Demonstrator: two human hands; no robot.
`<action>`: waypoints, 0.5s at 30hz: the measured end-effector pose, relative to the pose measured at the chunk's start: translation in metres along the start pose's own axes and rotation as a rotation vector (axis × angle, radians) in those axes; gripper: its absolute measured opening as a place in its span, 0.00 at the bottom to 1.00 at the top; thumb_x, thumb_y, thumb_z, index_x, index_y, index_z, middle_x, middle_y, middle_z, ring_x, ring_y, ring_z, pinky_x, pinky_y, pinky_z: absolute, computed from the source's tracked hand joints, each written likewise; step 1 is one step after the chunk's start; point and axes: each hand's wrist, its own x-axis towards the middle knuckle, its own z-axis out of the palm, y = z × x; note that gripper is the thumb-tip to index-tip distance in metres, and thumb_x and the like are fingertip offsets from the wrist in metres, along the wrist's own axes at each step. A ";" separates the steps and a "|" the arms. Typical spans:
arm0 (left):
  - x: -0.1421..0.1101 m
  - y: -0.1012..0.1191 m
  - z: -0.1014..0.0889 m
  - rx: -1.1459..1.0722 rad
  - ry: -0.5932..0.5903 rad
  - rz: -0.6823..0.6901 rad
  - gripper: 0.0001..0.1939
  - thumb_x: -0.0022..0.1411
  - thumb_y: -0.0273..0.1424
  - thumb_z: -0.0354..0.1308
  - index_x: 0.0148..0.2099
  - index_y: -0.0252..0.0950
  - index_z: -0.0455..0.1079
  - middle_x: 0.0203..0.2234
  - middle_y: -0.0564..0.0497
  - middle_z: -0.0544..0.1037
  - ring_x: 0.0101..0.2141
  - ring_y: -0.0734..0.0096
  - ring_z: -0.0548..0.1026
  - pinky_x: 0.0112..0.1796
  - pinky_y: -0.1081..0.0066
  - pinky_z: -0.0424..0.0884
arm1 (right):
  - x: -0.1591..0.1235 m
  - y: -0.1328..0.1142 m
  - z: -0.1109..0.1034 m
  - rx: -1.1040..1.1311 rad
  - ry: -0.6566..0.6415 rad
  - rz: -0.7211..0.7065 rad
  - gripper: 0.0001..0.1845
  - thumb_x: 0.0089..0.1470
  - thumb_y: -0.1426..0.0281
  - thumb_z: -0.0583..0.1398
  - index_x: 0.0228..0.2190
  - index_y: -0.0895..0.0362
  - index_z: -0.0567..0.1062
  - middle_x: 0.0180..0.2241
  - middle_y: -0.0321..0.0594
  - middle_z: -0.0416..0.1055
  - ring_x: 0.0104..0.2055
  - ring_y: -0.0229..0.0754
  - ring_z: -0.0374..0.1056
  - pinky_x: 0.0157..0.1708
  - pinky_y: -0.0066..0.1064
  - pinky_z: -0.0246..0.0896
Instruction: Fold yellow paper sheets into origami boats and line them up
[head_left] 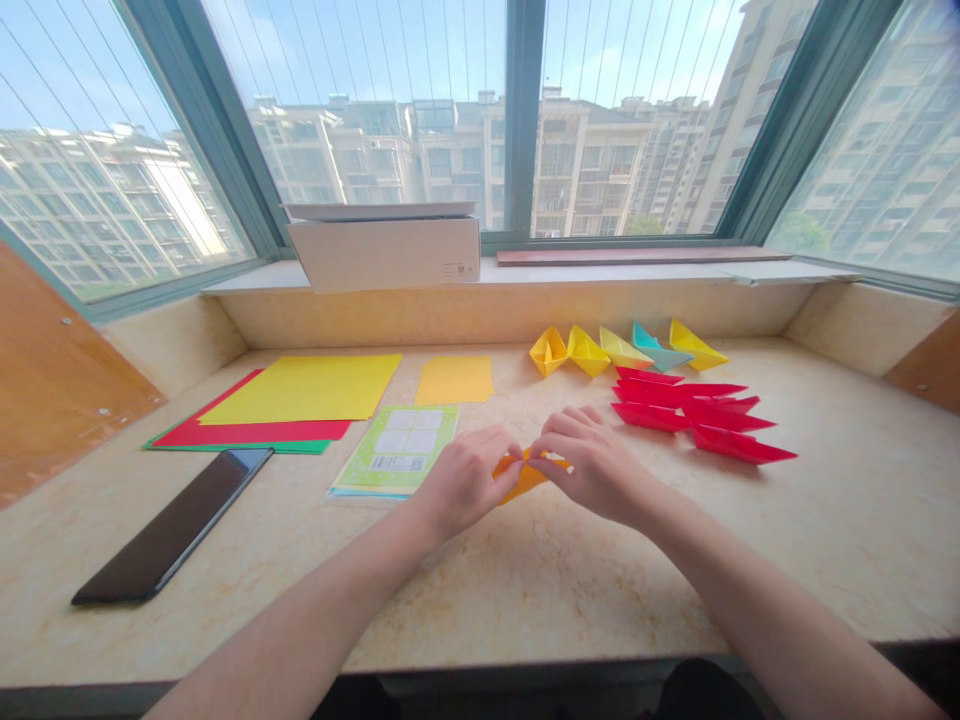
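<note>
A small piece of folded orange paper [523, 482] is held just above the stone counter, between my two hands. My left hand [474, 470] pinches its left side with thumb and fingers. From the right, my right hand [581, 450] pinches the same paper, and the thumbs nearly meet at its top edge. My fingers cover much of the paper, so its full shape is hidden. Beyond my right hand lie several red folded paper boats [720, 412]. Behind them stands a row of yellow paper boats [587, 350] with a blue paper boat [660, 347] among them.
On the left are stacked yellow, red and green paper sheets [300, 388] and a black tablet [176, 525]. An orange-yellow square sheet [454, 380] and a green-printed paper pack [394, 450] lie near my left hand. A white box [386, 250] sits on the window ledge [251, 278].
</note>
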 end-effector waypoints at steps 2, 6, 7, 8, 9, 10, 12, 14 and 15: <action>0.000 0.000 0.000 -0.001 0.005 0.004 0.03 0.64 0.26 0.56 0.36 0.36 0.69 0.32 0.49 0.77 0.35 0.66 0.75 0.38 0.67 0.70 | 0.000 0.000 0.000 0.003 0.005 -0.002 0.06 0.62 0.69 0.60 0.35 0.54 0.78 0.32 0.38 0.72 0.38 0.43 0.65 0.42 0.37 0.52; 0.000 0.001 -0.001 -0.004 0.015 0.018 0.04 0.65 0.27 0.55 0.36 0.36 0.69 0.32 0.49 0.77 0.35 0.66 0.75 0.37 0.67 0.70 | 0.000 0.000 0.000 0.003 0.017 -0.011 0.07 0.62 0.69 0.59 0.34 0.54 0.78 0.32 0.38 0.72 0.38 0.43 0.65 0.42 0.37 0.52; 0.000 0.001 -0.001 -0.005 0.016 0.022 0.05 0.66 0.27 0.54 0.36 0.36 0.70 0.32 0.49 0.77 0.35 0.66 0.75 0.38 0.67 0.70 | 0.000 0.000 0.000 0.002 0.019 -0.013 0.07 0.63 0.69 0.59 0.34 0.54 0.78 0.32 0.39 0.72 0.38 0.43 0.64 0.42 0.37 0.52; 0.000 0.001 -0.001 -0.005 0.017 0.025 0.05 0.66 0.27 0.54 0.36 0.36 0.70 0.32 0.49 0.78 0.35 0.66 0.75 0.38 0.67 0.70 | 0.000 0.001 0.000 0.002 0.021 -0.014 0.08 0.63 0.69 0.59 0.34 0.54 0.78 0.32 0.39 0.72 0.38 0.43 0.64 0.42 0.37 0.52; 0.000 0.001 -0.002 -0.005 0.017 0.028 0.05 0.66 0.27 0.54 0.37 0.36 0.70 0.32 0.49 0.78 0.36 0.66 0.76 0.38 0.67 0.70 | 0.001 0.001 0.000 0.001 0.022 -0.014 0.08 0.63 0.69 0.59 0.34 0.54 0.78 0.32 0.39 0.72 0.38 0.43 0.64 0.42 0.37 0.52; 0.000 0.001 -0.002 -0.006 0.017 0.030 0.05 0.66 0.27 0.55 0.38 0.36 0.71 0.33 0.49 0.78 0.36 0.66 0.76 0.38 0.67 0.70 | 0.001 0.001 0.000 0.001 0.024 -0.013 0.08 0.63 0.69 0.59 0.34 0.54 0.78 0.32 0.39 0.72 0.38 0.43 0.64 0.42 0.37 0.52; 0.000 0.000 -0.001 -0.002 0.010 0.035 0.04 0.67 0.28 0.55 0.39 0.36 0.71 0.34 0.49 0.78 0.37 0.66 0.76 0.39 0.68 0.70 | 0.001 0.001 0.001 -0.004 0.025 -0.014 0.09 0.64 0.69 0.58 0.33 0.54 0.78 0.31 0.39 0.72 0.37 0.43 0.64 0.42 0.37 0.52; 0.001 0.000 -0.001 0.017 0.001 0.044 0.05 0.67 0.29 0.55 0.39 0.36 0.71 0.34 0.49 0.79 0.37 0.66 0.76 0.39 0.68 0.70 | 0.000 0.002 0.001 -0.007 0.021 -0.019 0.09 0.64 0.68 0.58 0.33 0.54 0.78 0.31 0.38 0.72 0.37 0.43 0.64 0.42 0.37 0.52; 0.001 -0.001 -0.001 0.034 -0.002 0.049 0.06 0.68 0.29 0.54 0.39 0.36 0.72 0.34 0.49 0.79 0.36 0.66 0.76 0.39 0.68 0.69 | 0.000 0.002 0.002 -0.007 0.019 -0.016 0.09 0.64 0.68 0.58 0.34 0.53 0.78 0.31 0.38 0.72 0.37 0.43 0.64 0.42 0.37 0.52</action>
